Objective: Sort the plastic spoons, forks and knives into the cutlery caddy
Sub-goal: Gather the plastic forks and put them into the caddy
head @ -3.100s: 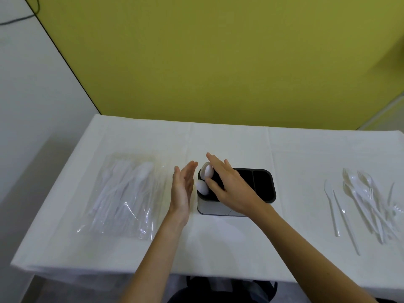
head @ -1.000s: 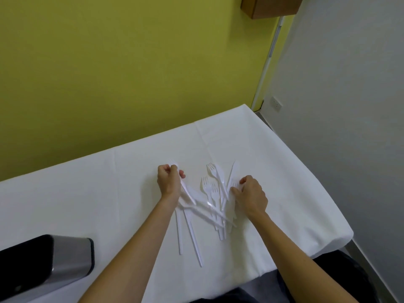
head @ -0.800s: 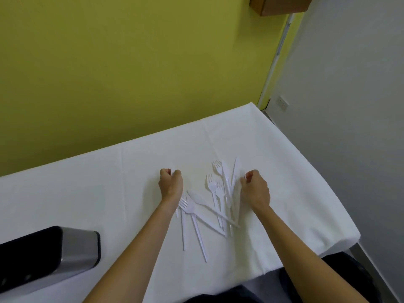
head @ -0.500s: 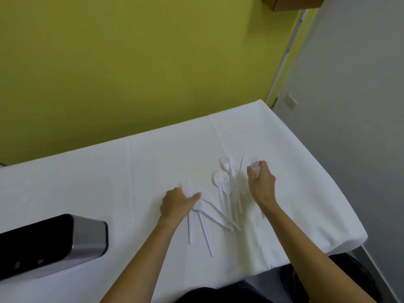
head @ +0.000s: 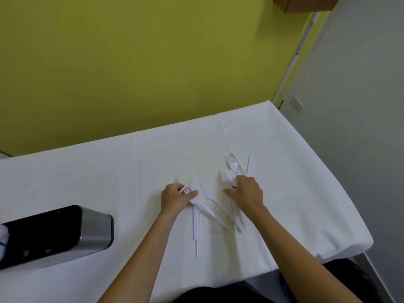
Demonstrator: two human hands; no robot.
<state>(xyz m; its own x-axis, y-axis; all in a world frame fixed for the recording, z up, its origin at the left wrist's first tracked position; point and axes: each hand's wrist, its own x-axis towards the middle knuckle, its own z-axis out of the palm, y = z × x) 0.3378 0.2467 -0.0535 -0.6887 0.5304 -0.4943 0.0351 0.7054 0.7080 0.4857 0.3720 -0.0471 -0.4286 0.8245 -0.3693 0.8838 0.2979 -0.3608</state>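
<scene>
Left hand is gripping a fork, fingers curled round it near the tines. Right hand is pressing curled fingers onto the cutlery pile, thumb spread; cannot tell if it is gripping anything. Caddy is sitting on the table at near left, well apart from the pile.

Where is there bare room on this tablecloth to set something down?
Bare: the cloth between caddy and left hand, the strip along the yellow wall, and the right end beyond the far knife. Crowded: overlapping forks and knives between that hand and the right hand.
</scene>
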